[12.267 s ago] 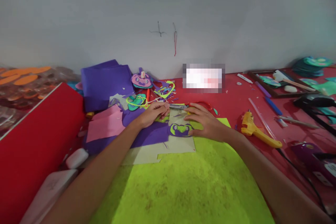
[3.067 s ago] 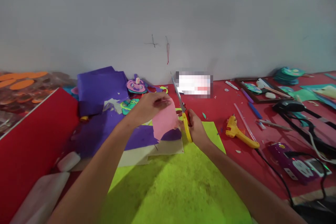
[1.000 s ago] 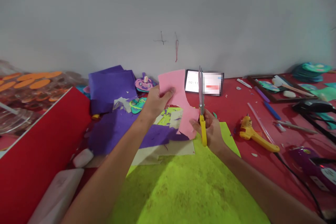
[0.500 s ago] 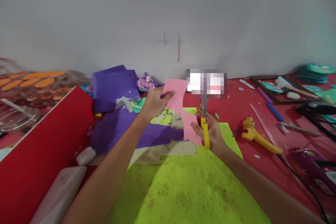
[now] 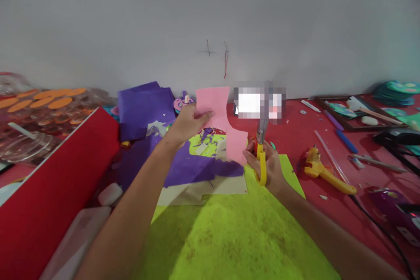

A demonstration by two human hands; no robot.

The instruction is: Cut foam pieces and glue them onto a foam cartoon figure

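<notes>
My left hand (image 5: 188, 122) pinches a pink sheet (image 5: 215, 105) by its left side, thumb on the near face. The sheet is held up and has a curved notch in its right side, with a narrower part hanging down. My right hand (image 5: 269, 162) is closed around scissors (image 5: 261, 153) with yellow handles, their blades pointing up and away from the sheet. The right fingertips are at the sheet's lower right corner; whether they grip it I cannot tell. Below lie purple sheets (image 5: 193, 170), beige pieces (image 5: 229, 186) and a large yellow-green sheet (image 5: 223, 236).
To the right are a yellow glue gun (image 5: 328, 177) with a cord, a blue pen (image 5: 346, 141) and a brown-framed tray (image 5: 370, 129). A red panel (image 5: 55, 192) stands on the left, near orange discs (image 5: 61, 103). A pale wall (image 5: 147, 30) rises behind, with a blurred-out screen (image 5: 249, 103) before it.
My left hand and the pink sheet have moved left and slightly up. The sheet's lower part now hangs straighter. My right hand with the scissors has shifted slightly right.
</notes>
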